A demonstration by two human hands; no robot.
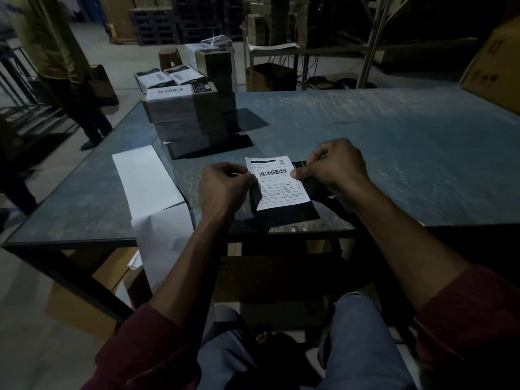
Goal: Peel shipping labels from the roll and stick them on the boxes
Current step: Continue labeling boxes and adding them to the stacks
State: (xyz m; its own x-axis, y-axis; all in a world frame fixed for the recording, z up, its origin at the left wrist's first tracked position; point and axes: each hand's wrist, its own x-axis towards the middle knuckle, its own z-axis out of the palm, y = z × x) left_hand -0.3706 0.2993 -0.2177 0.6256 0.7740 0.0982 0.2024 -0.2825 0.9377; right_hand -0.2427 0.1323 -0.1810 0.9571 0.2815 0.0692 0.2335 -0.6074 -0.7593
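A white shipping label (277,182) with a barcode lies over a dark flat box (292,213) at the table's near edge. My left hand (223,187) pinches the label's left edge, where the paper curls up. At the label's right edge my right hand (334,164) pinches it with thumb and fingers. A stack of brown boxes (183,119) with labels on them stands on the table behind and to the left. Blank white backing sheets (146,184) lie left of my hands and hang over the table's edge.
The blue-grey table (394,153) stretches to the right. More labelled boxes (171,77) sit behind the stack. A person (56,60) stands at the far left. A large carton (495,66) is at the right edge; shelves and pallets fill the background.
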